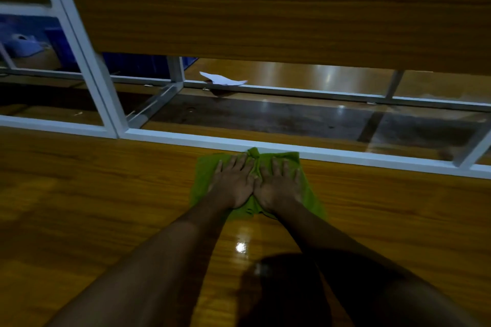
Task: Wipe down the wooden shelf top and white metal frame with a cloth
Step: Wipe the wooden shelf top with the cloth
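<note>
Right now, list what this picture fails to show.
Head view:
- Centre of green cloth: covered by left hand and right hand.
- Near edge of wooden shelf top: cut off by picture bottom.
- white scrap behind white frame: too blurred to identify.

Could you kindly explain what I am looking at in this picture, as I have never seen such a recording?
There is no machine: a person wears one camera on the head, looking forward and down at their own bare arms. The left hand and the right hand lie flat, side by side, pressing a green cloth onto the glossy wooden shelf top, close to the white metal frame. Neither hand grips anything. Beyond the frame, lower down, lies a white scrap of paper.
</note>
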### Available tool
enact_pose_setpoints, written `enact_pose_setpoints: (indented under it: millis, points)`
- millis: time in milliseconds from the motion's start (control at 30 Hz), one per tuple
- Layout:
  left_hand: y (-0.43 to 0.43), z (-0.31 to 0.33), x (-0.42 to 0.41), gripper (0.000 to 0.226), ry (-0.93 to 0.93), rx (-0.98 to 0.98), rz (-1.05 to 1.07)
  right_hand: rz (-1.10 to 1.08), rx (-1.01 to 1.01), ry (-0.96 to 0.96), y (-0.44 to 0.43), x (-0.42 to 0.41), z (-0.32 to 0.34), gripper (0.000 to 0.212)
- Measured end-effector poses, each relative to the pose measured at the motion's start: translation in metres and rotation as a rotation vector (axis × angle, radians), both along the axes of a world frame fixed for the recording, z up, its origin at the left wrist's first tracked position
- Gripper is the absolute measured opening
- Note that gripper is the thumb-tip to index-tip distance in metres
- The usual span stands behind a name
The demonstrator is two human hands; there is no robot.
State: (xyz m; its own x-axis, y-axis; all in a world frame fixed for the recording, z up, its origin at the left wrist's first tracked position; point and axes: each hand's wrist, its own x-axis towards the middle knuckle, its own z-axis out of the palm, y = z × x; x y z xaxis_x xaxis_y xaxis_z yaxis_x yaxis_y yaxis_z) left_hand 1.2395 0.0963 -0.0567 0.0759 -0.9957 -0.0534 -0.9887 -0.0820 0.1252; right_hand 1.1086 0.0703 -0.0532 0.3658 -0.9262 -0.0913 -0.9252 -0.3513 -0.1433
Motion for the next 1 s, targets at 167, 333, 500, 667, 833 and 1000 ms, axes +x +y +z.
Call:
enact_pose_setpoints:
  millis: [167, 333, 500, 667, 833, 1000]
  points:
    - [0.026, 0.001, 0.002, 0.057, -0.002, -0.001, 0.027, 0.019, -0.005, 0.009, 0.025, 0.003, 0.0, 0.059]
    - [0.063, -0.002, -0.007, 0.058, -0.002, -0.014, 0.019, 0.029, 0.014, 0.016, 0.059, -0.005, -0.002, 0.061]
    - [0.093, -0.001, -0.034, 0.06, -0.01, -0.007, -0.002, 0.033, 0.002, -0.027, 0.092, -0.036, -0.004, 0.059]
    - [0.108, 0.0, -0.083, 0.061, -0.025, 0.031, -0.042, -0.006, -0.006, -0.033, 0.111, -0.086, -0.005, 0.058]
    - [0.091, -0.002, -0.14, 0.061, 0.005, 0.01, -0.13, -0.109, -0.017, -0.028, 0.104, -0.144, -0.007, 0.058]
    - [0.054, -0.001, -0.167, 0.06, -0.003, 0.034, -0.155, -0.16, -0.019, 0.0, 0.072, -0.169, -0.008, 0.058]
